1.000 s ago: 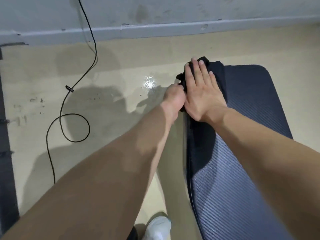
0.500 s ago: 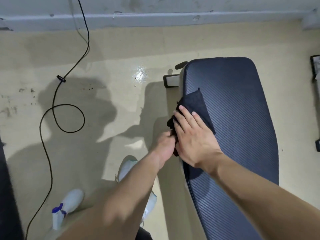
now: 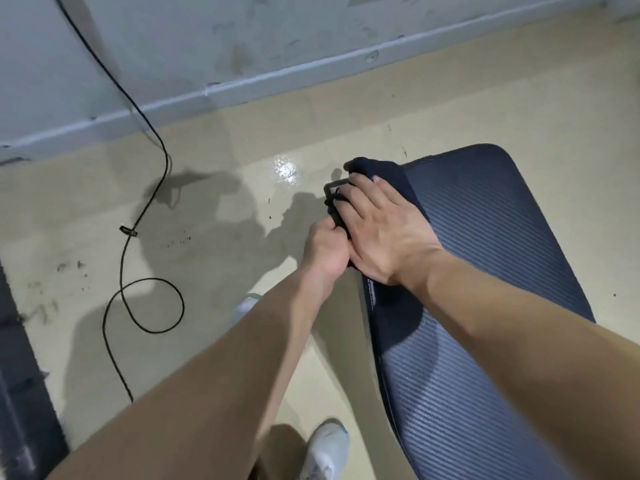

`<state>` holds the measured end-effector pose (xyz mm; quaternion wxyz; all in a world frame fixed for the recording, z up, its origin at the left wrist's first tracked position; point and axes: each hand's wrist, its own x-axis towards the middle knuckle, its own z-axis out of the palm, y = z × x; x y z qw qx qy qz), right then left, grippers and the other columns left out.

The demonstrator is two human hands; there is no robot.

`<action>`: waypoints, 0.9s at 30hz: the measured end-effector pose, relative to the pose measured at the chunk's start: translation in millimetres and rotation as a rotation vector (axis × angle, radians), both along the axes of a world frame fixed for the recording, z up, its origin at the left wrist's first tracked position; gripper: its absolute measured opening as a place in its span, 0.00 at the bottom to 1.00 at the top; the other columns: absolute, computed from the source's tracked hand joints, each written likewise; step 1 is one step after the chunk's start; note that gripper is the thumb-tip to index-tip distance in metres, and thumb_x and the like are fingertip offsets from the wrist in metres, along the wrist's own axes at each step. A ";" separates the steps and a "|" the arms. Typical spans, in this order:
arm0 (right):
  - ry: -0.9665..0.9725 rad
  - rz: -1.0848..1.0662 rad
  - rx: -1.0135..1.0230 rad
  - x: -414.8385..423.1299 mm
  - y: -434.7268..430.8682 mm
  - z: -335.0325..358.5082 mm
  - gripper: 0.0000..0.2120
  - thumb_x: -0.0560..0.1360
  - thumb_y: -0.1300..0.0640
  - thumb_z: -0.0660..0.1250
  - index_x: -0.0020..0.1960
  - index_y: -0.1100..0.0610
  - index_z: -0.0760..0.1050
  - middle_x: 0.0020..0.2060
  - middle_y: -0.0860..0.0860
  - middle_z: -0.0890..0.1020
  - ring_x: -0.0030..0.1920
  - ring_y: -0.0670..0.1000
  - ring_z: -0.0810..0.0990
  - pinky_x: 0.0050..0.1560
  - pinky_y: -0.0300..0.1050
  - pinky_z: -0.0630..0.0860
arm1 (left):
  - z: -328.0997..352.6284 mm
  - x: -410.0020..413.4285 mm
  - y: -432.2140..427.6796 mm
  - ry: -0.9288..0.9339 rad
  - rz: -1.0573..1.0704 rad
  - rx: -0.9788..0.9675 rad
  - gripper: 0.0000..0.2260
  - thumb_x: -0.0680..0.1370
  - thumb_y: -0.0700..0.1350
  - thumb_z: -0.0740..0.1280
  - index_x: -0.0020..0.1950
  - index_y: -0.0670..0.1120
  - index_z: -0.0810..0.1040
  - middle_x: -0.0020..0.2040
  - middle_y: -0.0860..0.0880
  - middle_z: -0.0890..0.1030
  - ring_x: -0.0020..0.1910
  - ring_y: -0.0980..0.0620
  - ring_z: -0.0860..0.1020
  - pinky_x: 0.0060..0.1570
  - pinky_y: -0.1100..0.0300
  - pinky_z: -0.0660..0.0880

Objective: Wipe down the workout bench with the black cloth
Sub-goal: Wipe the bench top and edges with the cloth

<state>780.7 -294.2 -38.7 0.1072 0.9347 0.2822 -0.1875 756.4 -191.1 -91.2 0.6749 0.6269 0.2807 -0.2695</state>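
Since 0.5 s ago, the black cloth (image 3: 388,178) is sitting farther up the workout bench (image 3: 491,271), now at its far left corner. The right hand (image 3: 384,237) is pressing it flat with fingers spread, while the left hand (image 3: 327,249) is gripping the cloth's hanging edge, fingers curled. No writing is showing; beside the bench, a black cable (image 3: 138,216) is looping over glossy beige floor (image 3: 450,109) toward a grey wall (image 3: 207,39).

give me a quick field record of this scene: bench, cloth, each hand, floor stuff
bench: dark blue ribbed workout bench, right of frame
cloth: black cloth at the bench's far left corner
right hand: right hand flat on the cloth, fingers spread
left hand: left hand closed on the cloth's edge at the bench side
floor: beige floor with a looped black cable, left
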 end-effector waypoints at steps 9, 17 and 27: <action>0.061 -0.329 0.036 78.9 -53.7 8.3 0.33 0.80 0.35 0.41 0.59 0.57 0.74 0.56 0.57 0.80 0.60 0.59 0.75 0.64 0.53 0.65 | 24.2 129.9 -12.2 0.064 -0.574 0.090 0.07 0.74 0.46 0.63 0.49 0.47 0.77 0.52 0.46 0.78 0.50 0.47 0.76 0.53 0.57 0.76; 0.093 -0.437 -0.054 111.7 -126.2 7.0 0.35 0.78 0.34 0.40 0.56 0.57 0.77 0.55 0.57 0.81 0.59 0.59 0.76 0.61 0.53 0.67 | 22.5 183.8 -90.6 0.124 -0.909 0.286 0.10 0.67 0.50 0.62 0.38 0.45 0.80 0.46 0.44 0.84 0.45 0.45 0.80 0.57 0.51 0.75; 0.221 -0.288 0.048 81.0 -15.2 16.4 0.31 0.80 0.38 0.44 0.58 0.57 0.77 0.55 0.58 0.81 0.58 0.59 0.76 0.62 0.55 0.65 | 37.5 115.6 19.1 0.010 -0.829 0.377 0.13 0.74 0.41 0.59 0.29 0.43 0.69 0.33 0.44 0.75 0.34 0.46 0.70 0.39 0.50 0.71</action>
